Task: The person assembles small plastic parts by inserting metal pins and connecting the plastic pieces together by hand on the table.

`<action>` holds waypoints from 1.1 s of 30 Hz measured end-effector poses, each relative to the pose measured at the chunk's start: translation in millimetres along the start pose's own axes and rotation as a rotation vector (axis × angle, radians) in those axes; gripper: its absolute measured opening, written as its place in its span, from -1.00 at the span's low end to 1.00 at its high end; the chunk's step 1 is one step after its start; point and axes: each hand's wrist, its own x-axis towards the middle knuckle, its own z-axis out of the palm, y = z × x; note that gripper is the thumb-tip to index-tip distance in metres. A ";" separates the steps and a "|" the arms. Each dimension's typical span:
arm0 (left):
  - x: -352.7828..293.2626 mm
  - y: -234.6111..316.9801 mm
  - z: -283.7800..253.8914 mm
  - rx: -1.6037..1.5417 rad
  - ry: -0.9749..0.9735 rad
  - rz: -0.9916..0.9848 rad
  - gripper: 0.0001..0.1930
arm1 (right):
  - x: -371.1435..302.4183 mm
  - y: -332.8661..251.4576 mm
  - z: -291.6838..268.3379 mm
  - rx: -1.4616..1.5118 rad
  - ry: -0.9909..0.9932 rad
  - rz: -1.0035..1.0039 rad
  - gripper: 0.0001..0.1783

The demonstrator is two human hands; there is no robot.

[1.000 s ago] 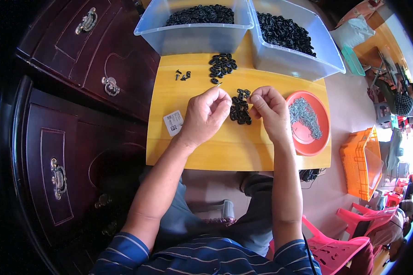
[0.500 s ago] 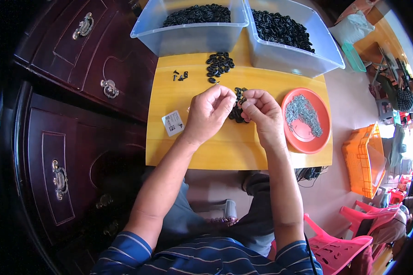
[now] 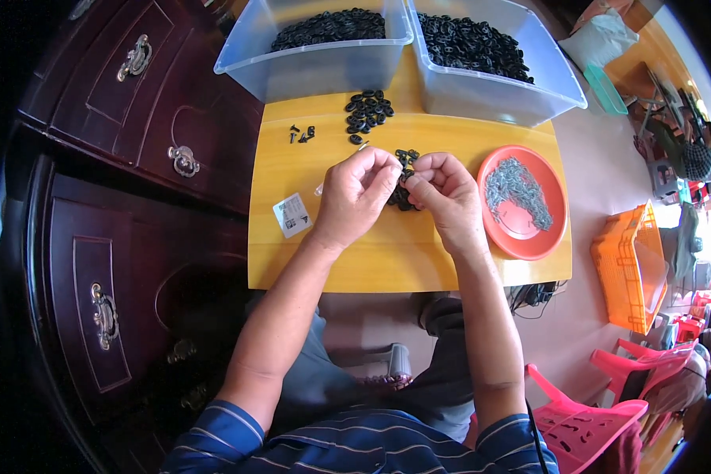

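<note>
My left hand (image 3: 357, 193) is closed in a pinch above the table's middle; whatever sits between thumb and forefinger is too small to make out. Just beside it, my right hand (image 3: 449, 193) pinches a small black part (image 3: 407, 178), largely covered by the fingers. The two sets of fingertips nearly meet. Under and behind them lies a small heap of black parts (image 3: 403, 199) on the yellow wooden table (image 3: 355, 265). A thin pointed bit (image 3: 363, 145) shows just beyond my left knuckles. To the right, an orange-red bowl (image 3: 521, 246) holds many silver screws (image 3: 517, 189).
Two clear plastic bins (image 3: 316, 75) (image 3: 490, 103) of black parts stand at the back. Loose black oval rings (image 3: 367, 110) and a few screws and bits (image 3: 302, 134) lie before them. A white label card (image 3: 292, 215) is at left. Dark drawers (image 3: 134, 197) flank the table; an orange crate (image 3: 628, 268) stands right.
The view has shifted slightly, so the table things sit a little further left. Both hands keep their pinch, with fingertips still close together.
</note>
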 end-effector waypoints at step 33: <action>-0.6 2.1 3.5 0.191 -0.041 0.090 -0.99 | -3.9 3.2 -5.2 -0.217 0.030 -0.081 -0.80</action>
